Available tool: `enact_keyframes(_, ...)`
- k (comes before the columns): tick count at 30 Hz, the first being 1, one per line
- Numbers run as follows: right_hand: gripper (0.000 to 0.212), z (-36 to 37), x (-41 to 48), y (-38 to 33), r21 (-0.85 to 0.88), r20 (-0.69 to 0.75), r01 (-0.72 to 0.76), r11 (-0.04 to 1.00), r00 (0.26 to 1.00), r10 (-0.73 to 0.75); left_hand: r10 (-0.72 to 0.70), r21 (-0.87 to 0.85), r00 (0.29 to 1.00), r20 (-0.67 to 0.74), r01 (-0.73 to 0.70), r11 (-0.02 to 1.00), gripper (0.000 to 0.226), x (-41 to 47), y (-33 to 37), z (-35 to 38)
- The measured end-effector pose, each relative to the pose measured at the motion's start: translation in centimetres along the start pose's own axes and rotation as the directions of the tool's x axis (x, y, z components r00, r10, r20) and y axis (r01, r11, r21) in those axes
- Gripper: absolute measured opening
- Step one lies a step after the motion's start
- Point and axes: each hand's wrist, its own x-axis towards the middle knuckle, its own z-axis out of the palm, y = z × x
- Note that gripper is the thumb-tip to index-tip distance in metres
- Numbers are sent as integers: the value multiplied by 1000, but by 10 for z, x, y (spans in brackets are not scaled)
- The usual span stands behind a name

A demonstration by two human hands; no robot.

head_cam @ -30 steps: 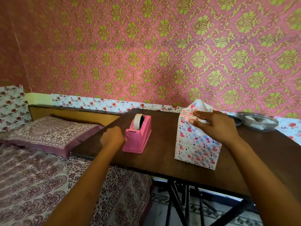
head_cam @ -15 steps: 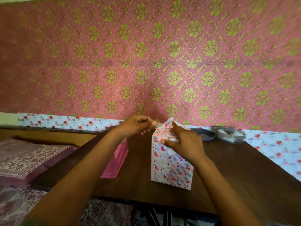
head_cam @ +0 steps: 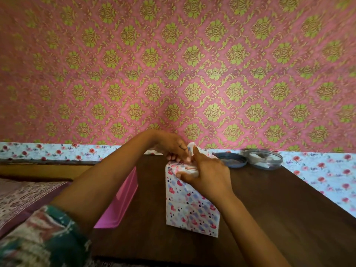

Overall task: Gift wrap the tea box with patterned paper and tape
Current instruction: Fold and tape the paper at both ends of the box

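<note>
Tea box (head_cam: 190,212), upright in patterned paper (head_cam: 193,147), stood mid-table (head_cam: 279,209), pink tape dispenser (head_cam: 123,199) at its nine o'clock. Left hand (head_cam: 172,146) pinched top paper flap; right hand (head_cam: 209,179) gripped box's folded top, thumb raised.

Left hand (head_cam: 172,146) meeting right hand (head_cam: 207,177), fingers (head_cam: 180,175) curled, pinching, forearms converging

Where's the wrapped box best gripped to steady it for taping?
The wrapped box is probably best clasped low across its flat sides, from the near side: it stands upright and the left hand and right hand crowd its top folds.
</note>
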Motion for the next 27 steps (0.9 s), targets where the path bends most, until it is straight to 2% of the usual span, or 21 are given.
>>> enact_keyframes(7,91,2,-1,0,20,-45,17,1000,999,-16,-195,173,979,59,183,968,15,12,21,-6)
enact_keyframes(12,90,5,0,2,-27,-34,19,999,999,-20,-413,379,911,12,378,844,23,22,41,-8)
enact_keyframes(14,90,5,-1,2,-22,-41,16,1000,999,-17,-451,427,892,-25,418,802,27,21,53,-6)
enact_keyframes(17,81,3,-3,2,-17,-43,33,999,998,-34,-448,551,875,-185,470,690,48,10,52,-4)
enact_keyframes(18,79,3,-3,2,-17,-41,35,999,999,-36,-479,489,859,-179,500,714,61,8,40,-5)
enact_keyframes(20,80,2,-3,2,-26,-29,36,999,999,-37,-514,187,856,-46,513,838,83,5,11,-1)
enact_keyframes(21,82,2,-3,3,-36,-22,36,999,999,-36,-494,25,869,-1,494,869,87,3,-1,6)
enact_keyframes(23,89,3,-3,2,-55,-12,40,998,999,-41,-410,-231,912,0,399,887,77,3,-19,21)
enact_keyframes(24,93,3,-2,1,-57,-10,43,997,999,-44,-363,-308,931,-40,334,891,67,5,-24,28)
enact_keyframes(27,93,3,-2,2,-65,2,47,997,999,-47,-316,-321,938,-140,259,911,49,12,-20,34)
